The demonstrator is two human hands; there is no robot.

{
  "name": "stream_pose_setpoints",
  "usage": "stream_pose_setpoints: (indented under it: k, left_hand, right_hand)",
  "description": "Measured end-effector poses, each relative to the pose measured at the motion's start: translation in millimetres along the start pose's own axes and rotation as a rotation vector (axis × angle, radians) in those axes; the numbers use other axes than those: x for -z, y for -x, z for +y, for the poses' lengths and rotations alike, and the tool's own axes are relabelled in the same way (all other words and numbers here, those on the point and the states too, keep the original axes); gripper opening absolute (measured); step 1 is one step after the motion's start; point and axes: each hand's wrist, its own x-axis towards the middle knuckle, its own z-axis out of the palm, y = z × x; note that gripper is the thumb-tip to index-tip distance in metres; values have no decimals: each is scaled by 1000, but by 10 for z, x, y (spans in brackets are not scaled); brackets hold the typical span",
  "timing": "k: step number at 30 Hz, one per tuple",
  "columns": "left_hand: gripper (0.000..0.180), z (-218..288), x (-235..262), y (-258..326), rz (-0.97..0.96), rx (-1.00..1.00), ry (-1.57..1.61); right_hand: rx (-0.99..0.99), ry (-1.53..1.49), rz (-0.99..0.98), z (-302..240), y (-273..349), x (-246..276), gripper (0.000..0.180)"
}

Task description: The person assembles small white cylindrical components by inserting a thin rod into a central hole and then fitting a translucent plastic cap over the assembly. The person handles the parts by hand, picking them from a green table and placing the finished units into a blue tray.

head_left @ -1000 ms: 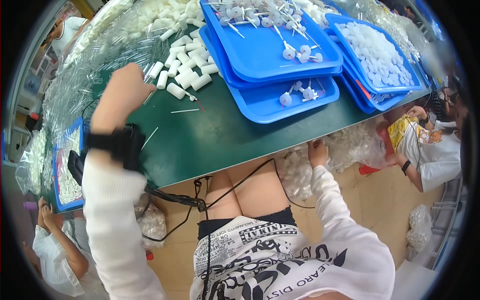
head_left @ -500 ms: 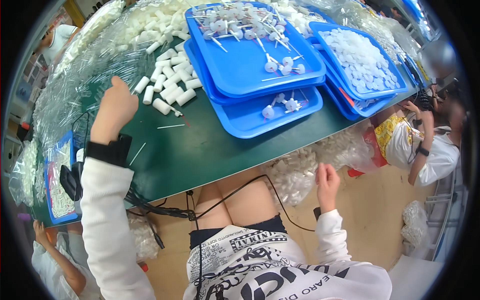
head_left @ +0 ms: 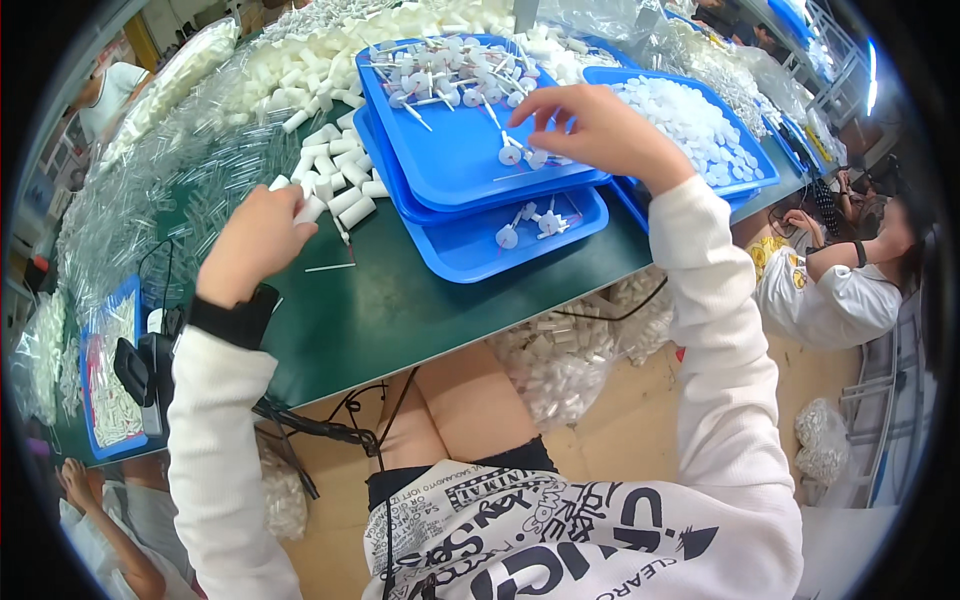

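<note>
My left hand is at the near edge of a heap of white cylinders. Its thumb and fingers close on one short white cylinder. Close by, a small white stick piece with a red thread and a thin white stick lie on the green table. My right hand hovers over the upper blue tray, fingers curved and apart, with nothing visible in them. Beneath its fingertips are white discs with thin sticks through them; more are piled at the tray's far side.
Under the upper tray sits another blue tray with a few disc pieces. A blue tray of translucent white discs stands to the right. Clear plastic tubes cover the left. A black cable hangs at the table edge. Co-workers sit on both sides.
My right hand has risen from beside my lap to above the upper tray. My left hand has moved right and nearer, onto a white cylinder. The whole view has shifted slightly.
</note>
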Motion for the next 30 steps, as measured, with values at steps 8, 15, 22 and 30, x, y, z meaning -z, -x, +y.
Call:
stream_pose_setpoints:
  k: [8, 15, 22, 30]
  left_hand:
    - [16, 910, 739, 759, 218, 135, 502]
    - [21, 1224, 409, 1110, 178, 165, 1072]
    - [25, 1116, 30, 1291, 6, 144, 1463]
    - [22, 1178, -278, 1192, -148, 204, 1711]
  right_hand:
    - [-108, 73, 179, 67, -260, -134, 27]
    - [-189, 98, 1, -23, -994, -351, 17]
    - [-77, 370, 176, -26, -643, -419, 20]
    - [-299, 667, 261, -161, -95, -198, 19]
